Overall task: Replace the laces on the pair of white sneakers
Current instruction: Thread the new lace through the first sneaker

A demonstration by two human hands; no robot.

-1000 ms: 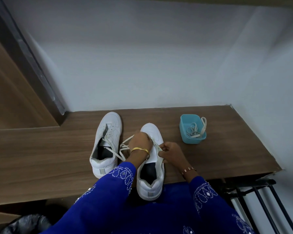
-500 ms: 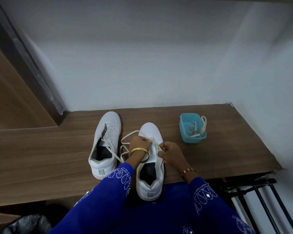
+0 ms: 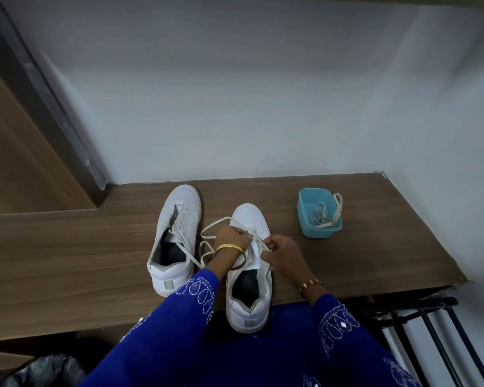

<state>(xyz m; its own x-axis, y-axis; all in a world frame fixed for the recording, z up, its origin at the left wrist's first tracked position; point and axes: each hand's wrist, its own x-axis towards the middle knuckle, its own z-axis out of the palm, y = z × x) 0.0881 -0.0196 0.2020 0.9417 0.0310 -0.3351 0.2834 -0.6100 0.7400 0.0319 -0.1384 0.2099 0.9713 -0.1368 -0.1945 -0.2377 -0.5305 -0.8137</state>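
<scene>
Two white sneakers stand on a wooden shelf [image 3: 67,247], toes pointing away from me. The right sneaker [image 3: 249,275] hangs partly over the shelf's front edge. My left hand [image 3: 231,237] grips its cream lace [image 3: 207,233] over the eyelets, and loose loops of that lace trail to the left. My right hand [image 3: 281,252] pinches the lace at the shoe's right eyelets. The left sneaker [image 3: 175,236] stands apart, with a lace end hanging from its opening.
A small teal tub [image 3: 305,219] holding more laces sits on the shelf to the right. A white wall rises behind. A black metal rack [image 3: 430,331] stands at the lower right and a dark bag [image 3: 39,370] at the lower left.
My left hand has drawn the lace upward and leftward, and its loose loop beside the shoe has grown. My right hand stays at the right eyelets.
</scene>
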